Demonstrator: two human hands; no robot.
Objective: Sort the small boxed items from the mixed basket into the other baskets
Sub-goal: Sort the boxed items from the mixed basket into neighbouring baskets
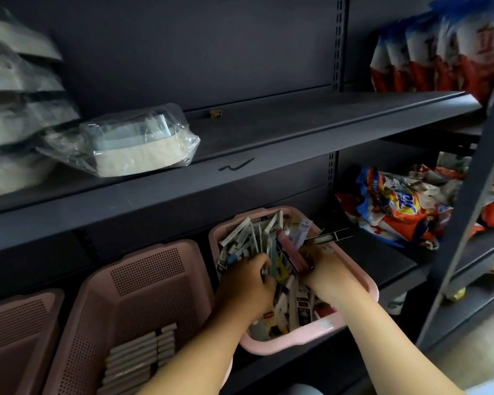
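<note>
Pink plastic rims the mixed basket point(357, 316), which sits on the lower shelf point(382, 260) to my right, heaped with small boxes point(248, 238) standing and leaning every way. Both my hands are down inside it.

My left hand point(246, 283) lies knuckles up over the left half of the heap, its fingers point(261, 263) curled down among the boxes. They touch several, but I cannot tell whether they have closed round any one of them. The forearm runs in from the lower middle, crossing the near corner of the middle basket point(143, 277).

My right hand point(324, 265) is at the right side of the heap, near the basket's far wall, bent at the wrist with the fingers curled in. A dark slim box point(332, 235) with a white stripe sticks out from its grip, pointing up and to the right past the rim. A pink box point(293, 249) stands just beside the thumb side. This forearm comes in from the lower right, over the near rim.

Rows of grey slim boxes point(137, 357) lie flat in the near end of the middle basket.
</note>
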